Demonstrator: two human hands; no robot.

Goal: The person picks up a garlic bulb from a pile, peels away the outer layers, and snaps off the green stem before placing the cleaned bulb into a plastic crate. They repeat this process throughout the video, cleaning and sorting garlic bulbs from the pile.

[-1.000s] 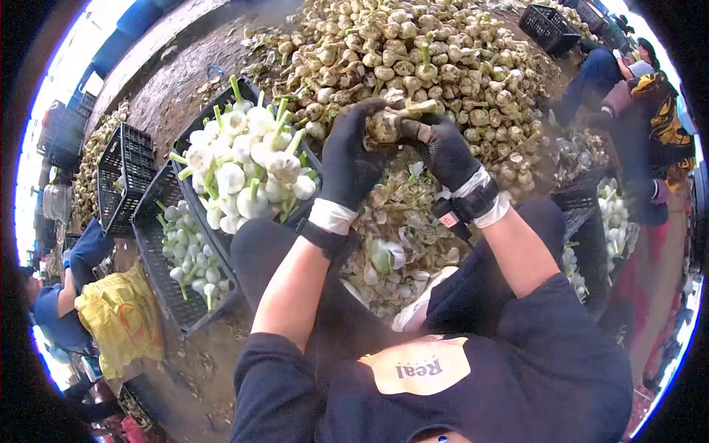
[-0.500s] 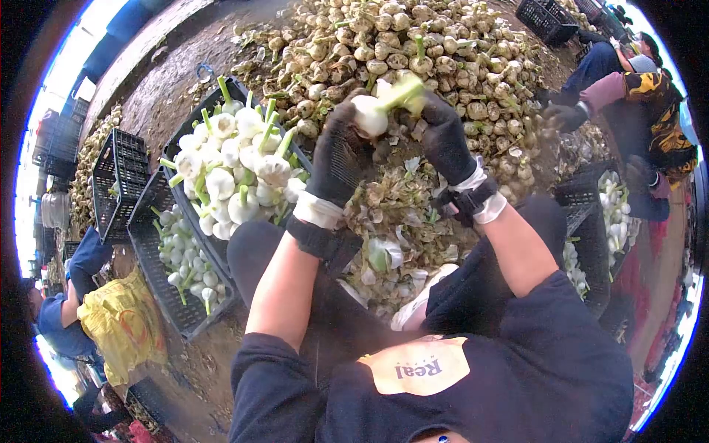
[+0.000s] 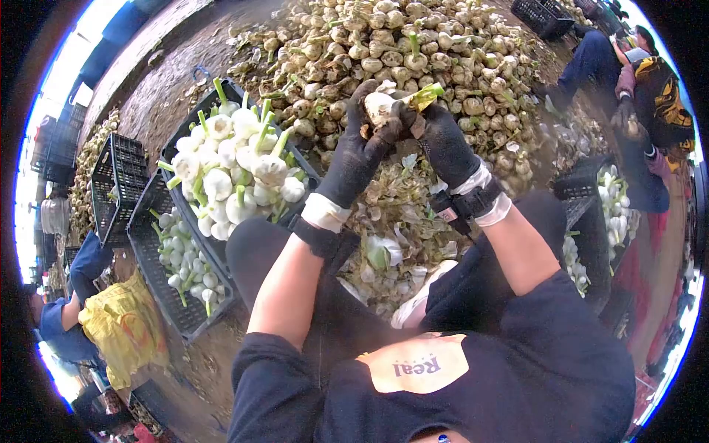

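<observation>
A garlic bulb point(image 3: 379, 108) with a thick green stem point(image 3: 425, 96) is held out in front of me, over the far heap. My left hand point(image 3: 360, 144), in a dark glove, is closed around the bulb, its thumb lying across the near side. Dark-gloved too, my right hand point(image 3: 447, 144) is closed at the stem side, and a brown flap of skin point(image 3: 418, 127) shows by its fingers. Its fingertips are partly hidden. Below both hands lies a pile of loose peeled skins point(image 3: 399, 214) between my legs.
A large heap of unpeeled garlic point(image 3: 473, 66) spreads ahead. On my left stands a black crate point(image 3: 185, 133) of cleaned white bulbs, beside another crate point(image 3: 151, 255). More crates point(image 3: 587, 192) are at my right. One person point(image 3: 653, 96) sits at the right, another point(image 3: 55, 325) at the left.
The bulb in my hands now shows a browner, dirtier surface than the white one seen before. My left thumb has come across toward the stem. The person at right has drawn a hand back.
</observation>
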